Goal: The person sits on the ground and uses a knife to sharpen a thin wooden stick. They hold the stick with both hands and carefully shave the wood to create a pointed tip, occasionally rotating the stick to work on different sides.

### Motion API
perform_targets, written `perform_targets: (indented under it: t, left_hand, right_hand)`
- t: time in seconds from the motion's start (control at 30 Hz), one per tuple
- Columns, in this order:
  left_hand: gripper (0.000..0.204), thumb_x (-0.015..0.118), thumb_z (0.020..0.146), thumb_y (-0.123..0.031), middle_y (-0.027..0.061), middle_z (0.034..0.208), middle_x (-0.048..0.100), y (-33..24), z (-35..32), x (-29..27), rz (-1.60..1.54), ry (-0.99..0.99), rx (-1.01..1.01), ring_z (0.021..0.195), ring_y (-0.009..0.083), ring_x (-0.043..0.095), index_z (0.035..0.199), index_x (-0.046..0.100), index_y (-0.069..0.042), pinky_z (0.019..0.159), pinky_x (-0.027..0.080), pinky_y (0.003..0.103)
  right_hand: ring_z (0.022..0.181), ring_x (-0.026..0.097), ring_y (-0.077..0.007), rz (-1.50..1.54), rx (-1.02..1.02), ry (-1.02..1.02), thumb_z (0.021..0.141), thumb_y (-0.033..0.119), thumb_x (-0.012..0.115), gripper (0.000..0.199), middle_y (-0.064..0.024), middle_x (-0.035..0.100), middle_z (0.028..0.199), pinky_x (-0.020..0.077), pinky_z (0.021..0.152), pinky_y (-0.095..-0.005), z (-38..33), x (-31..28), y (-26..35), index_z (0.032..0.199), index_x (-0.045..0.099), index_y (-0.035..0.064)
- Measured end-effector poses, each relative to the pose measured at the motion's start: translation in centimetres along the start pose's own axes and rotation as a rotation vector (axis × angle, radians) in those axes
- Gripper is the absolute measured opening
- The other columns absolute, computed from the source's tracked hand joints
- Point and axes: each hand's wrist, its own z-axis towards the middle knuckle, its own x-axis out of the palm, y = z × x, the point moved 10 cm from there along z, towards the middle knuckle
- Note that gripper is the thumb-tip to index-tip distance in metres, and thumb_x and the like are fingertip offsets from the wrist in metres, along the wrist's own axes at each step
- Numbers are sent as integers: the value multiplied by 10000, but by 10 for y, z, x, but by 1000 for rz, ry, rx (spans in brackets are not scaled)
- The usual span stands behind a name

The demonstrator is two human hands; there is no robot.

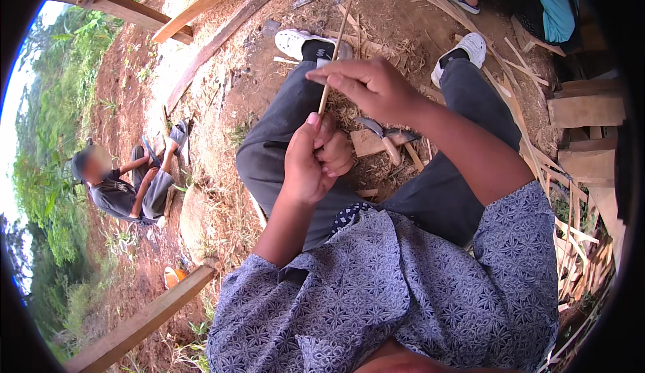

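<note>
A thin, light brown stick point(341, 33) slants up and away from my left hand point(317, 154). The fingers of that hand are wrapped round its lower end, thumb uppermost. My right hand point(373, 87) lies across the stick a little higher up, its fingers stretched out. They cover part of the stick, and the contact beneath them is hidden. On the ground between my legs is a knife with a wooden handle point(391, 151), beside a small wooden block point(367, 143). A second, dark blade point(402, 136) lies partly behind the handle.
Wood shavings and split strips point(571, 238) litter the ground to the right, near stacked boards point(584, 112). Someone in a turquoise top point(554, 7) sits at upper right. At left, another person point(127, 188) sits holding a blue-looking tool. A wooden beam point(144, 319) crosses the lower left.
</note>
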Motion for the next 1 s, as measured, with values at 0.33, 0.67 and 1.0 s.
perform_targets:
  t: [0.33, 0.67, 1.0]
  left_hand:
    - [411, 322, 1081, -410, -77, 520, 199, 6, -5, -4, 23, 1, -39, 413, 68, 162, 728, 337, -199, 386, 196, 240]
    - [427, 321, 1077, -417, -71, 510, 195, 8, -7, -3, 1, 45, -46, 408, 76, 154, 709, 330, -200, 384, 191, 246]
    - [439, 337, 1076, -435, -41, 522, 258, 7, -2, -6, 182, 23, 15, 423, 95, 202, 720, 324, -177, 404, 194, 270]
  right_hand:
    - [1107, 659, -140, -1, 144, 0, 1051, 213, 532, 304, -89, 727, 1179, 490, 961, -306, 11, -22, -26, 1253, 674, 35]
    - [859, 636, -92, -21, 272, -154, 1058, 221, 517, 312, -42, 742, 1081, 495, 823, -270, 14, -42, -42, 1237, 677, 23]
    - [971, 673, -110, -31, 282, -148, 1056, 231, 521, 327, -95, 747, 1094, 509, 848, -266, 12, -40, -40, 1264, 660, 21]
